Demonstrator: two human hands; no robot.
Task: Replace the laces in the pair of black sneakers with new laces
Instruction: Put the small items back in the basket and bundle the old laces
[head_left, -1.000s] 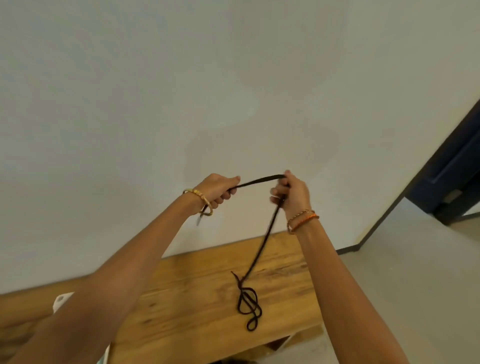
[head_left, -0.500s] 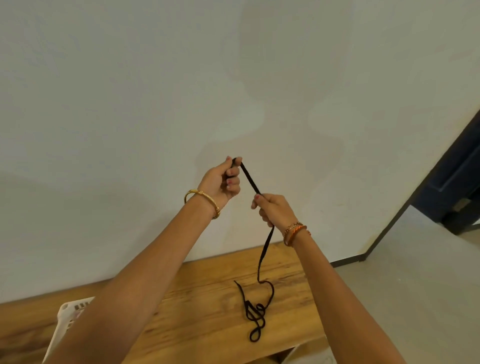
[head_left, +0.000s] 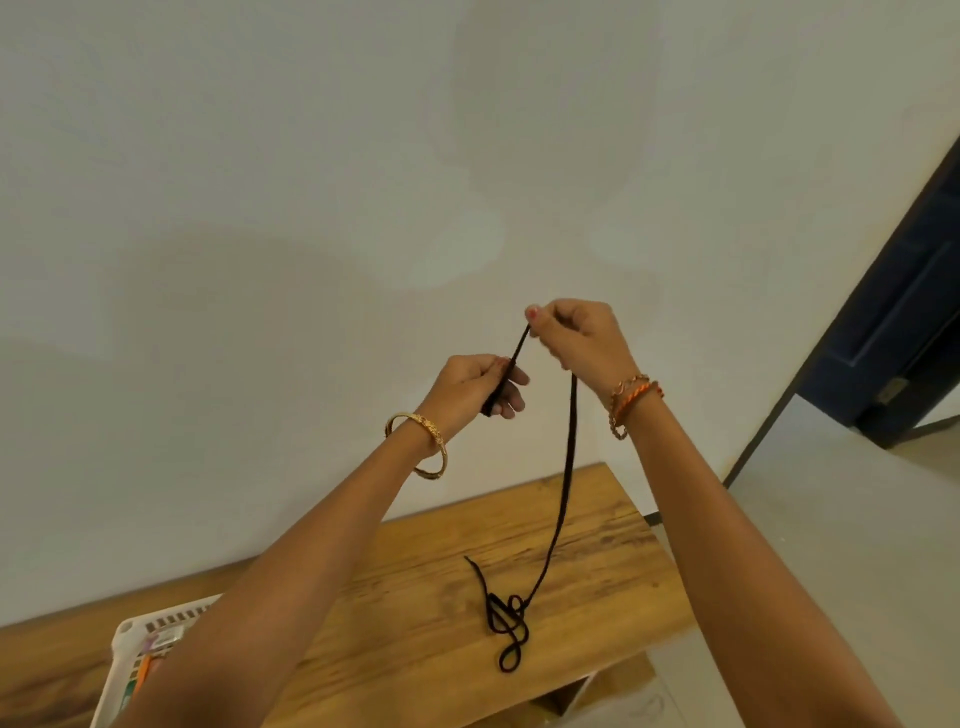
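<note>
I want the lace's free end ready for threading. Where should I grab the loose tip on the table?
Pinch the black lace at its straight free tip, coming from above on the left. That tip lies flat on the wooden table, clear of the tangled coil.

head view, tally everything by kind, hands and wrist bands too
hands: 2, left hand, right hand
black lace: 1
gold bangle: 1
orange and gold wrist bands: cluster, count unclear
wooden table: 1
white basket: 1
total: 6, plus the bands

Viewpoint: looking out from the wearer's head, over both raised forearms.
Facing: pointing forward at the wall (head_left: 260, 182), bench (head_left: 415, 597) lying low in frame.
Nearness: sitting at arm's reach.
</note>
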